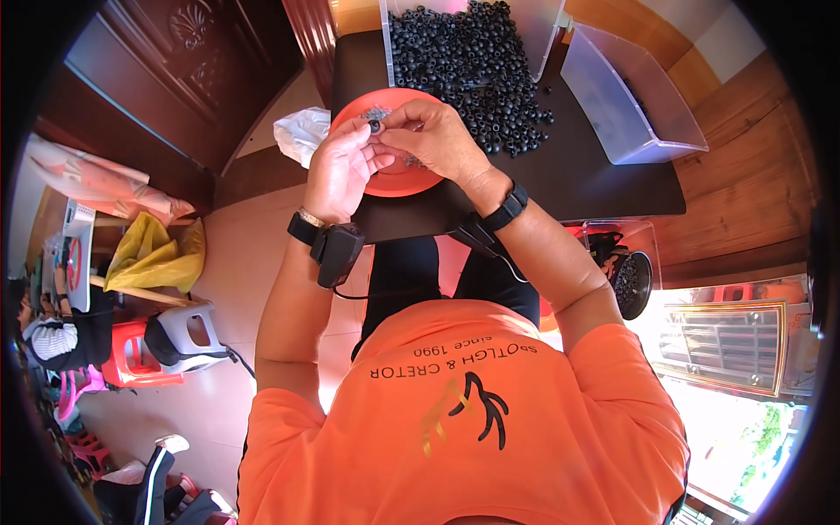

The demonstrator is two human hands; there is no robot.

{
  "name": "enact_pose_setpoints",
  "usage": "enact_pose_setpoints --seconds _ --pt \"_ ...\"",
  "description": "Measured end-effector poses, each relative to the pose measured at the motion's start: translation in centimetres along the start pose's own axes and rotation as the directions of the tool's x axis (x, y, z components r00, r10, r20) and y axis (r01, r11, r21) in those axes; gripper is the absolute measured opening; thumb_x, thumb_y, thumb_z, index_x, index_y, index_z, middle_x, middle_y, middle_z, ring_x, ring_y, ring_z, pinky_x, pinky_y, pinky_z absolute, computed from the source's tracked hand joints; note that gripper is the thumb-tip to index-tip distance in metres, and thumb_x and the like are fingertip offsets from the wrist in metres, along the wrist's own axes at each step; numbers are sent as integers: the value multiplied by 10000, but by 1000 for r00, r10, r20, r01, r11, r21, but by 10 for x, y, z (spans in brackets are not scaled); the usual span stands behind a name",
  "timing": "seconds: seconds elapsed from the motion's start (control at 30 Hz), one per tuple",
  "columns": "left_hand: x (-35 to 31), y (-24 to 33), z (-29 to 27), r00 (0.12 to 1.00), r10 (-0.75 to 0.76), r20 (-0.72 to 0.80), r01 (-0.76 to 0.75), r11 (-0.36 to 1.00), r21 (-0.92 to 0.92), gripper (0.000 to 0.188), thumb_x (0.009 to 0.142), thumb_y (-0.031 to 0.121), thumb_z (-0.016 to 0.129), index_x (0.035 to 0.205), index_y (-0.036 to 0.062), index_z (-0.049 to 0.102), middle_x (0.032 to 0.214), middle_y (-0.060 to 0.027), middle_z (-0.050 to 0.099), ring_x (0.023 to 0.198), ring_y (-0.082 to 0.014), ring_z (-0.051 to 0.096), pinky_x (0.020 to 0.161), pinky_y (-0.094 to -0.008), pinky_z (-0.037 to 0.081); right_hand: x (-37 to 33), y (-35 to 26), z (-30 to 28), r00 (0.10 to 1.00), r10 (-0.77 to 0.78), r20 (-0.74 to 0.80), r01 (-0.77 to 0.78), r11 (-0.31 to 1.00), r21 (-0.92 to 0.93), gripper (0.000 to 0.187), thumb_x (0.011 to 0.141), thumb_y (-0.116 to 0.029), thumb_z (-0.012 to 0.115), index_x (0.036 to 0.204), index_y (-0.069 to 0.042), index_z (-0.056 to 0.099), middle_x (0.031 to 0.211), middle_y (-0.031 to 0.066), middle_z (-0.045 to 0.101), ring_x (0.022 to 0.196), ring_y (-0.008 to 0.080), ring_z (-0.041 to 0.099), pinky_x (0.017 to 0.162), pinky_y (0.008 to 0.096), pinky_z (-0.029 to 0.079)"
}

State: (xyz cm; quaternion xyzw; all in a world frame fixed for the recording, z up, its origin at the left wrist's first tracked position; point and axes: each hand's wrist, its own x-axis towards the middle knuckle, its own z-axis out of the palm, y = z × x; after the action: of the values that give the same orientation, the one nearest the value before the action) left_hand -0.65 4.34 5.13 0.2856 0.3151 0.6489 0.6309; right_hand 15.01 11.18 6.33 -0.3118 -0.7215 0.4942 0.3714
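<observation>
Over the red plate (pixel 407 183), at the dark table's (pixel 604 194) left, holds a black bead (pixel 374 126) in the left hand (pixel 339 171), pinched narrowly at the fingertips. Curls the right hand (pixel 442 142) just beside; cannot tell whether gripping anything. Hides much of the plate and its indistinct clear bits (pixel 376 113). Farther off, shows heaped beads (pixel 490 96) spilling from a cut-off bin (pixel 549 37).

A small black piece (pixel 375 126) was held up.
Rounded and dark, it sat pinched in the left hand (pixel 341 171) above a round orange-red dish (pixel 398 185) where small pale bits (pixel 376 113) lay; the piece's finer shape was unclear.
</observation>
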Motion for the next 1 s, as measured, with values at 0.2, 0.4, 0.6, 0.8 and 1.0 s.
enact_pose_setpoints --seconds 0.2,0.4,0.6,0.8,1.0 --pt "-15 -4 13 998 62 -29 -62 998 -23 129 948 150 499 1031 65 551 970 -91 640 898 -219 632 800 -333 486 -5 -13 -11 999 43 8 -43 994 105 87 829 -33 693 903 12 685 827 26 674 751 71 621 678 221 513" --pt "-21 -14 13 997 74 5 -74 997 -21 132 956 162 497 1015 67 566 934 -95 646 893 -210 630 812 -334 487 -15 -35 -10 977 -214 -24 211 974 -82 92 812 -8 668 901 -8 692 888 40 666 780 101 634 676 246 514" --pt "-27 -23 14 998 63 -22 -65 994 -88 130 959 154 489 1022 75 572 907 -79 637 872 -199 623 807 -328 487 -23 -40 -8 987 -158 26 161 973 -163 153 790 -7 647 929 -40 704 875 46 661 746 121 641 693 265 516" --pt "-34 -29 14 996 22 90 6 954 -300 141 977 147 453 1035 80 562 984 -68 614 929 -190 591 834 -341 485 -36 -43 -7 937 -342 78 350 899 -263 201 750 -20 709 949 -42 698 882 65 663 801 171 659 728 287 522" --pt "-48 -37 30 999 -25 44 41 904 -425 190 996 177 431 1109 86 554 1066 -44 578 978 -169 564 871 -373 474 -52 -43 -1 908 -419 11 387 827 -407 279 711 -32 740 983 -60 685 938 88 657 873 233 653 765 325 527"
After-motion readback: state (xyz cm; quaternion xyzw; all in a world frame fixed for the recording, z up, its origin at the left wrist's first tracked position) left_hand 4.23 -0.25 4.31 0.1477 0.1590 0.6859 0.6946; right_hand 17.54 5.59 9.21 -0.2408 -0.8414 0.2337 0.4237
